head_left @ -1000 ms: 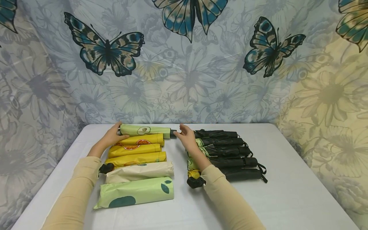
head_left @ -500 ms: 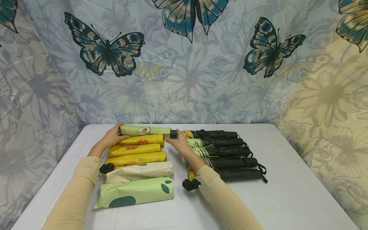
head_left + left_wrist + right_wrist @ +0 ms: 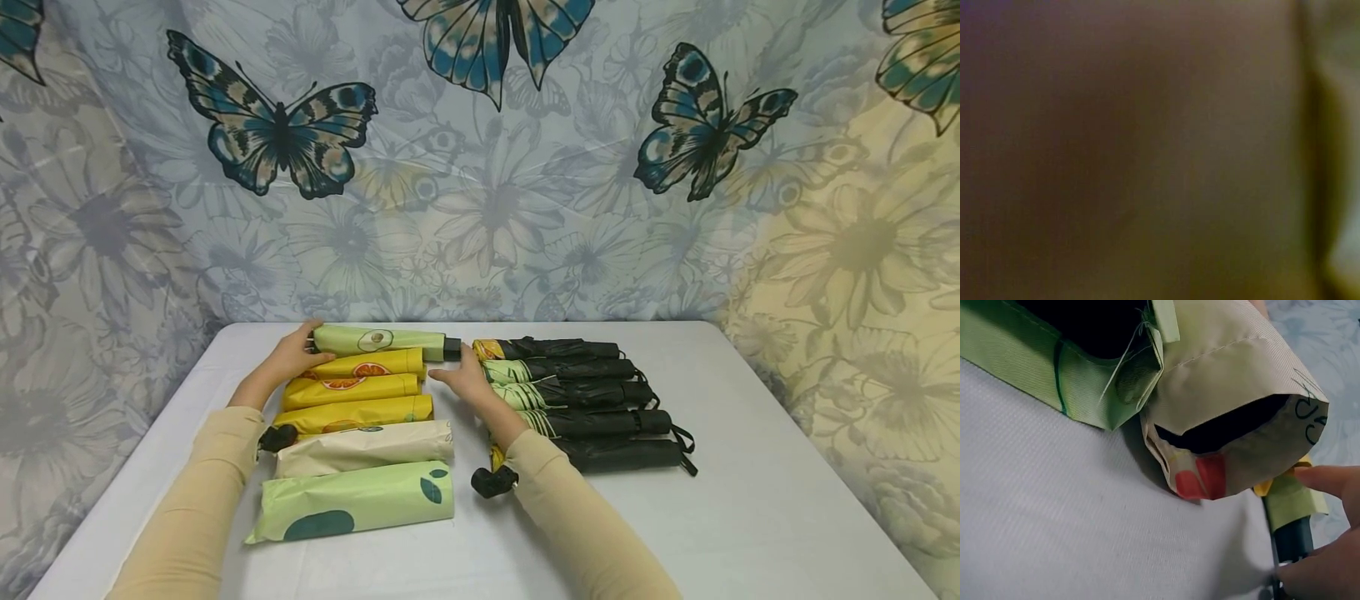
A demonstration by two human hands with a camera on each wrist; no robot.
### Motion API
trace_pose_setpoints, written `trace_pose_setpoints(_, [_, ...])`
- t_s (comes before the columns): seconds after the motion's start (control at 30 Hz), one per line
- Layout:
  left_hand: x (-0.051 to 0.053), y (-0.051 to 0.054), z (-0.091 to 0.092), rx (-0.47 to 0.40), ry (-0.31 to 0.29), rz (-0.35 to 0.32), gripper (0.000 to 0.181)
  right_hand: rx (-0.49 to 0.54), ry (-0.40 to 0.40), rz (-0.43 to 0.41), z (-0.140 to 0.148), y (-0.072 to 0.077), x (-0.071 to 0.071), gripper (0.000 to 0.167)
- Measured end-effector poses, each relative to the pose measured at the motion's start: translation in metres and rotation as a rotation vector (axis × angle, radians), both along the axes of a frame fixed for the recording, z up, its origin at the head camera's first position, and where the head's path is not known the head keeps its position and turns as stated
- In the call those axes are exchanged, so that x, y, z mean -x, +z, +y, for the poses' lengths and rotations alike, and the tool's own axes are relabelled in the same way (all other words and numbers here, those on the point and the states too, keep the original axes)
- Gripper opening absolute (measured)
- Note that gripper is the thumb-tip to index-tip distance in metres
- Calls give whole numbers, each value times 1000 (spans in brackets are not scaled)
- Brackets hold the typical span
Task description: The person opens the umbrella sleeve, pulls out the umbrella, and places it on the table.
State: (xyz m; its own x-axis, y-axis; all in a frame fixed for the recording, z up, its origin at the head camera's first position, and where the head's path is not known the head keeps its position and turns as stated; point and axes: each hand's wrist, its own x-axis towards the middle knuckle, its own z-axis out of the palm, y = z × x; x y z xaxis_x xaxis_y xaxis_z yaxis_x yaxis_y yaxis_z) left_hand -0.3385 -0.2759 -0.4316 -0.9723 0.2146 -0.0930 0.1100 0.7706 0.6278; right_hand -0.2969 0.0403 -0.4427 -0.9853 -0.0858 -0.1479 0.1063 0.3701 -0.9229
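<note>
At the back left of the table lies a light-green avocado-print sleeve (image 3: 375, 340) with a black umbrella handle (image 3: 452, 349) sticking out of its right end. My left hand (image 3: 288, 357) is at its left end, the thumb reaching over the yellow orange-print sleeve (image 3: 375, 367) beside it. My right hand (image 3: 468, 379) is at the right ends, one finger by the black handle, the thumb stretched toward the yellow sleeve. In the right wrist view, that hand (image 3: 1329, 550) is near the handle (image 3: 1293, 539). The left wrist view is too blurred to read.
Two more yellow sleeves (image 3: 352, 390), a cream sleeve (image 3: 367, 448) and a large green sleeve (image 3: 360, 502) lie in front. At right, several folded black umbrellas (image 3: 600, 392) lie in a row on the white tablecloth (image 3: 750, 500). A butterfly-print cloth (image 3: 487, 208) hangs behind.
My right hand has moved left and slightly toward me, its thumb dropping from the black handle to the yellow sleeve's end. That sleeve has shifted slightly left. The left hand has barely moved.
</note>
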Motion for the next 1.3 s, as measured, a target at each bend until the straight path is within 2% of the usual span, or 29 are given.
trace_pose_setpoints(0.27, [0,2,-1,27,2,27,76,73,2,-3,3,-1,-4,82])
trace_pose_setpoints(0.47, [0,1,1,39,17,50,71,104,-1,56,2,-2,-4,81])
trace_pose_setpoints(0.7, [0,1,1,53,21,68,71,118,10,176,2,0,-3,74])
trace_pose_setpoints(0.83, [1,1,0,74,21,85,70,167,20,200,3,3,-4,71])
trace_pose_setpoints(0.97, [1,-1,0,84,27,100,69,226,14,197,4,6,-5,70])
trace_pose_setpoints(1.1, [1,0,-1,83,29,112,67,330,-12,172,4,10,-5,66])
trace_pose_setpoints(1.3, [-2,4,0,77,22,126,61,401,-104,151,5,12,0,55])
